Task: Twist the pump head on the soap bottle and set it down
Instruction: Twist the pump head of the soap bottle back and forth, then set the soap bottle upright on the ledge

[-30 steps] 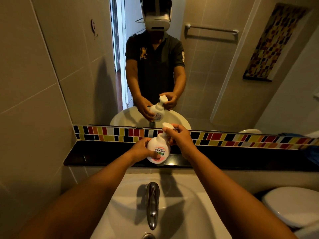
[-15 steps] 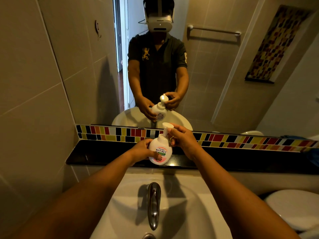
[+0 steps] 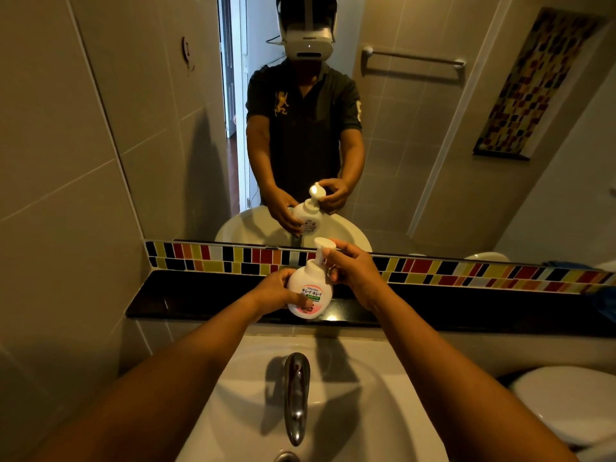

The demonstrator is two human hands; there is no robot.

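Two bare hands hold a white soap bottle (image 3: 309,291) above the black surface (image 3: 206,296) behind the sink (image 3: 383,395).

The left hand (image 3: 275,290) wraps the bottle's round body, fingers clamped across its label, with the base just over the ledge; contact with it cannot be told. The right hand (image 3: 350,270) has its fingers closed around the pump head (image 3: 322,245) and neck at the top. The bottle stands roughly upright, in front of the coloured tile strip (image 3: 466,273) and above the chrome tap (image 3: 296,395).

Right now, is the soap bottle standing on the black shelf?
No, the left hand holds the bottle tilted above the shelf.
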